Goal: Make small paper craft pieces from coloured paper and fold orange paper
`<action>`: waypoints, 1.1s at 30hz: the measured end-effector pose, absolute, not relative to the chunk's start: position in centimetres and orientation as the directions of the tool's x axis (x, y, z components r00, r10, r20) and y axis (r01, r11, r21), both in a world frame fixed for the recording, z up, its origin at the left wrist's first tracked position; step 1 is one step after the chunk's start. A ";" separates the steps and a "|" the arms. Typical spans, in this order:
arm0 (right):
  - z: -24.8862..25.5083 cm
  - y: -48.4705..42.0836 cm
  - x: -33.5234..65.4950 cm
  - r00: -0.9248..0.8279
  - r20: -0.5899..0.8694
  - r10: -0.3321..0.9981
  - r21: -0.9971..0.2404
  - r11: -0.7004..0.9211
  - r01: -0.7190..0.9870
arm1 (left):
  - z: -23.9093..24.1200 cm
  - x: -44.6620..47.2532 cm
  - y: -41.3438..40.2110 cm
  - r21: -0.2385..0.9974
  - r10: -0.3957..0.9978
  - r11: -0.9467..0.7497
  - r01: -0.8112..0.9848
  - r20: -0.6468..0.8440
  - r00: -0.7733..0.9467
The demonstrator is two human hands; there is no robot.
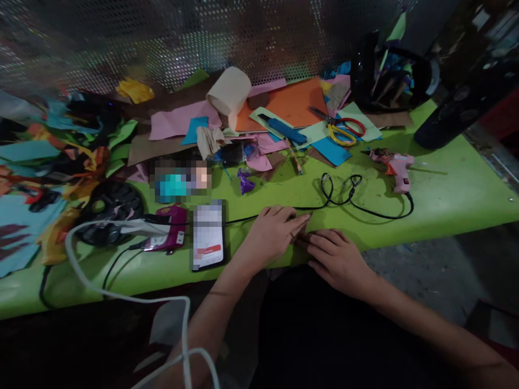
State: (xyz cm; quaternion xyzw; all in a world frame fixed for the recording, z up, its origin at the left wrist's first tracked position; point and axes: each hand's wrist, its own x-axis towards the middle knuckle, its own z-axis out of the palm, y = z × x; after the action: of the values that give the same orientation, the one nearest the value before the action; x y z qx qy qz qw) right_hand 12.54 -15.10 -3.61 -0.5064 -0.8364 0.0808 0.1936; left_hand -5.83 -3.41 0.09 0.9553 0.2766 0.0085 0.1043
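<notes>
At the table's front edge, my left hand (272, 233) is closed, with its fingers pinched on a small brown piece of paper (302, 226). My right hand (334, 253) meets it from the other side, its fingertips pressed together at the same piece. Much of the piece is hidden by the fingers. A black cord (308, 207) runs just behind my left hand to a pink glue gun (400, 170), which lies on the right of the table. Left of my left hand lies a phone (208, 235) with a lit screen.
Red-and-yellow scissors (343, 132), a blue box cutter (287, 131) and coloured paper scraps (284, 102) lie behind my hands. A white tape roll (230, 93) stands further back. At left are a purple power strip (172, 229), a yellow glue gun (59, 235) and a white cable (121, 296).
</notes>
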 end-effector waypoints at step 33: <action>-3.6 -15.1 12.6 -0.410 0.231 0.882 -0.337 0.468 0.817 | 1.0 -6.1 -3.3 0.043 0.452 -0.888 0.458 -0.098 0.887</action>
State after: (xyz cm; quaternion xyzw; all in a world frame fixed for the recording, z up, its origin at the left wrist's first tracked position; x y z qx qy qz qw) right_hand 12.57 -15.08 -3.59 -0.5087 -0.8352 0.0856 0.1906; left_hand -6.07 -3.31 1.04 0.9707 0.2343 -0.0424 0.0326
